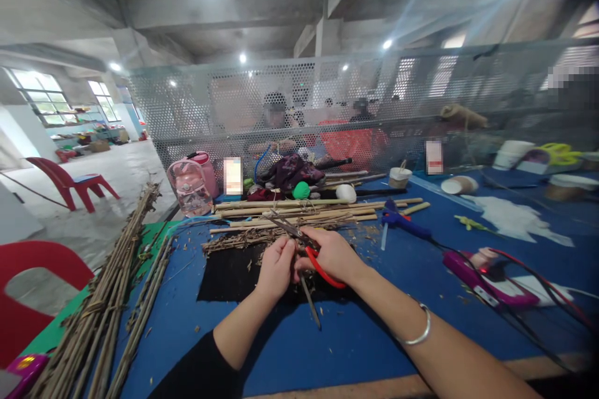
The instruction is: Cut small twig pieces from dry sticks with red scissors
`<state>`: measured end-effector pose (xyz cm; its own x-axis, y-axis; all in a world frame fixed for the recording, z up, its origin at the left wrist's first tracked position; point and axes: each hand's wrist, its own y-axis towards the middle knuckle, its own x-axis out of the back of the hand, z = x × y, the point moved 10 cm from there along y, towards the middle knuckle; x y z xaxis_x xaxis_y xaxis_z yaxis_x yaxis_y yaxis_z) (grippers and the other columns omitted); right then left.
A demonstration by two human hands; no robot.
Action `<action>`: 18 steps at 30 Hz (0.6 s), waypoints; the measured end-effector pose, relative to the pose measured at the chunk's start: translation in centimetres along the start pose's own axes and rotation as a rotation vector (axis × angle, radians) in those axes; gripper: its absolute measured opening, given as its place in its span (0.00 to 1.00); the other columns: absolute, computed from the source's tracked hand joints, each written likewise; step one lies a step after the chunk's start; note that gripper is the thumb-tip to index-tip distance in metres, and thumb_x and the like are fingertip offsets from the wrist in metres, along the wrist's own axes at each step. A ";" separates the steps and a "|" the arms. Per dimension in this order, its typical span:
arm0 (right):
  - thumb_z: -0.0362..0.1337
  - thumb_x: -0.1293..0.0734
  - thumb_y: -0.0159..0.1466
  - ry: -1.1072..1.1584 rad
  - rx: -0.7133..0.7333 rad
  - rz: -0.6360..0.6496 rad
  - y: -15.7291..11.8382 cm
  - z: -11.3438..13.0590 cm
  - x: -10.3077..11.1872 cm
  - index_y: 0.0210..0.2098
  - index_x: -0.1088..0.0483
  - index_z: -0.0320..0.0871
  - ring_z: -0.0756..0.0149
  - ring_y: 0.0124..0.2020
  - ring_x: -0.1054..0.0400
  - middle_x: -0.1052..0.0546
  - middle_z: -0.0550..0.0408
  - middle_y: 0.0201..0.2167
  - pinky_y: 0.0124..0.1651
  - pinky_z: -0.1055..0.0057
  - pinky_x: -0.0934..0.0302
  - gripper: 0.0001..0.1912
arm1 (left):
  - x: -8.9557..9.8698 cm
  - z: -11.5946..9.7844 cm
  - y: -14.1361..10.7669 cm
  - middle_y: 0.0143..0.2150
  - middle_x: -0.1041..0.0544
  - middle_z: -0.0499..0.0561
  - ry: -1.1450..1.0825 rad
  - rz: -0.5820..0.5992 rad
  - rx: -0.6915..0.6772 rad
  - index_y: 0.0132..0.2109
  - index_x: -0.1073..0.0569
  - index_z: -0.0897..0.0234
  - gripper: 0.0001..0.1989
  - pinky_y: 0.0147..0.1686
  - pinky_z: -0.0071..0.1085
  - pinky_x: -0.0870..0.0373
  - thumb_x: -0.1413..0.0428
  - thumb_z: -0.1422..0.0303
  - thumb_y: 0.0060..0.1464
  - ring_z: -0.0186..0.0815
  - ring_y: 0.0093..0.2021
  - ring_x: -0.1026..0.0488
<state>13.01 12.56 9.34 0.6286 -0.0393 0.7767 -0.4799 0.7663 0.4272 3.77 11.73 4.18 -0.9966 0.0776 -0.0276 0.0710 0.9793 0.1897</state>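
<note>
My left hand [275, 269] is closed, its thumb and fingers pinching a thin dry twig [311, 304] whose lower end slants toward me. My right hand [336, 254] grips scissors [324, 272] with red handles. Their dark blades point up and left, just above my left fingertips. Whether the blades touch the twig is hidden by my fingers. Beneath both hands lies a black cloth [222, 275]. Along its far edge runs a row of dry, knobbly twigs [234, 239], with smooth bamboo-like sticks [393, 204] behind them.
Long sticks [100, 302] lie bundled at the left. A blue glue gun [406, 223] and a purple power strip [500, 290] with cables sit on the right. Yarn balls [301, 190], a pink bag [189, 187] and a perforated screen [224, 100] stand behind; people are beyond it.
</note>
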 end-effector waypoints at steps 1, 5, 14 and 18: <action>0.48 0.30 0.49 -0.005 -0.001 -0.004 0.0 0.0 0.0 0.46 0.32 0.45 0.60 0.38 0.31 0.25 0.52 0.37 0.40 0.68 0.39 0.26 | 0.1 0.1 0.0 0.13 0.38 0.41 -0.002 -0.005 0.002 0.27 0.40 0.63 0.16 0.11 0.22 0.46 0.54 0.55 0.54 0.26 0.11 0.41; 0.48 0.31 0.50 -0.014 0.009 -0.012 -0.1 0.1 0.0 0.46 0.32 0.47 0.60 0.38 0.30 0.24 0.52 0.37 0.40 0.69 0.39 0.25 | 0.4 0.3 0.1 0.12 0.39 0.41 0.005 -0.025 0.004 0.27 0.39 0.63 0.16 0.11 0.22 0.47 0.53 0.54 0.53 0.26 0.11 0.41; 0.47 0.32 0.52 0.033 -0.005 0.021 0.1 -0.3 -0.6 0.46 0.32 0.46 0.61 0.37 0.30 0.24 0.52 0.37 0.39 0.69 0.38 0.24 | 0.4 0.9 0.4 0.12 0.40 0.40 -0.005 -0.027 0.030 0.28 0.39 0.63 0.17 0.09 0.21 0.48 0.53 0.53 0.52 0.26 0.10 0.41; 0.49 0.31 0.50 -0.005 -0.003 -0.005 0.1 -0.9 -0.8 0.49 0.34 0.45 0.57 0.43 0.32 0.26 0.49 0.43 0.45 0.63 0.39 0.29 | 0.5 1.1 0.7 0.13 0.40 0.39 0.007 0.003 0.030 0.27 0.40 0.63 0.18 0.08 0.20 0.49 0.51 0.52 0.51 0.24 0.09 0.44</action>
<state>13.00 13.28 8.39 0.6275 -0.0463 0.7773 -0.4751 0.7681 0.4293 3.39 12.69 3.24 -0.9967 0.0793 -0.0199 0.0751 0.9842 0.1601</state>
